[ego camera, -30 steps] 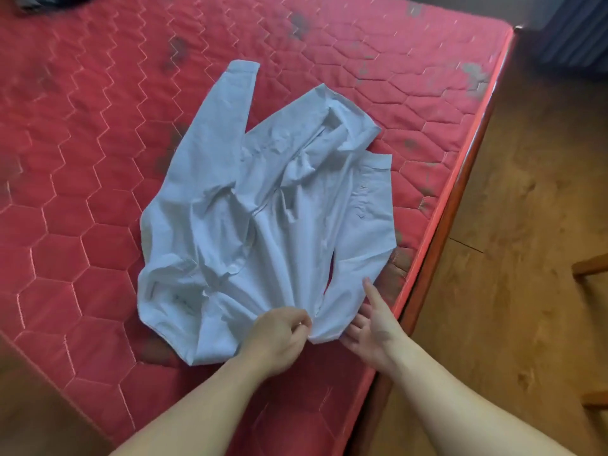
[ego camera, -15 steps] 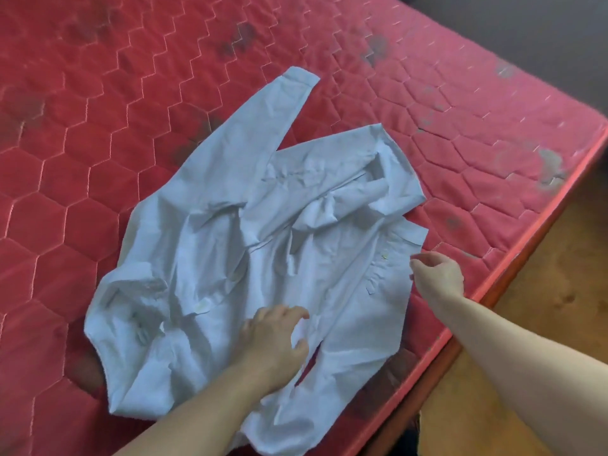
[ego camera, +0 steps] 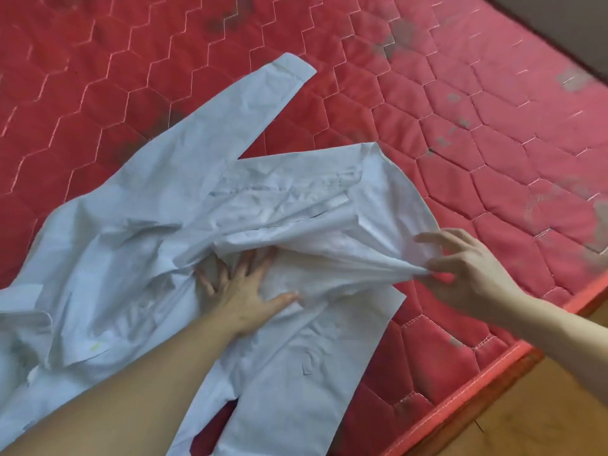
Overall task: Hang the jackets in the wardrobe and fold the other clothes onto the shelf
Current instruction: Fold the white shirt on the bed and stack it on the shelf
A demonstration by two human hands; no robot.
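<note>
The pale blue shirt (ego camera: 250, 245) lies crumpled near the bed's (ego camera: 493, 133) right edge, left hand (ego camera: 243, 291) pressing it flat with straight fingers, right hand (ego camera: 467, 271) pinching a fold; it looks like smoothing before folding, so next pull that fold flat.

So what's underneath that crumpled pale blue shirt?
The pale blue shirt lies on a red quilted mattress, which shows all around. Whatever lies directly beneath the cloth is covered.

Crumpled pale-blue shirt (ego camera: 184, 245) spread on mattress (ego camera: 493, 159)
</note>
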